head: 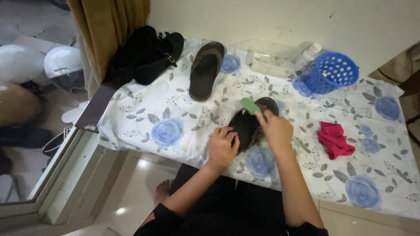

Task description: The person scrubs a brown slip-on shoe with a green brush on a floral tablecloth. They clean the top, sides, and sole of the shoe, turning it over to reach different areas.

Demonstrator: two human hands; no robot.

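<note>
Sandal [249, 124], dark brown, sole up, long axis diagonal: one end toward the person under the left hand, other end pointing away and right toward the blue basket. It lies on the floral cloth [175, 118], directly between the two hands

Left hand [222, 146]: fingers curled over the near end of the sandal, pinning it to the cloth, closed grip on its edge
Right hand [274, 129]: fingers closed around a small green brush [250, 105]; the brush sticks out up-left of the fist, over the far half of the sandal. Cannot tell if the brush touches the sole

Outward from the grip:
- second sandal [205, 70], same dark brown, up-left of the hands, well apart, long axis near vertical, strap side up
- red rag [333, 139], crumpled, right of the right hand, near but not touching
- blue basket [330, 72], perforated plastic, round, tipped on its side, up-right of the hands
- clear plastic box [271, 59], rectangular, just left of the basket, with a small white-capped bottle [309, 53] between them; no label readable
- black shoes [146, 54], heaped at the far left corner of the cloth beside a tan curtain [105, 30]
- two white helmets [43, 65] on the floor, far left, well apart from the cloth
</note>
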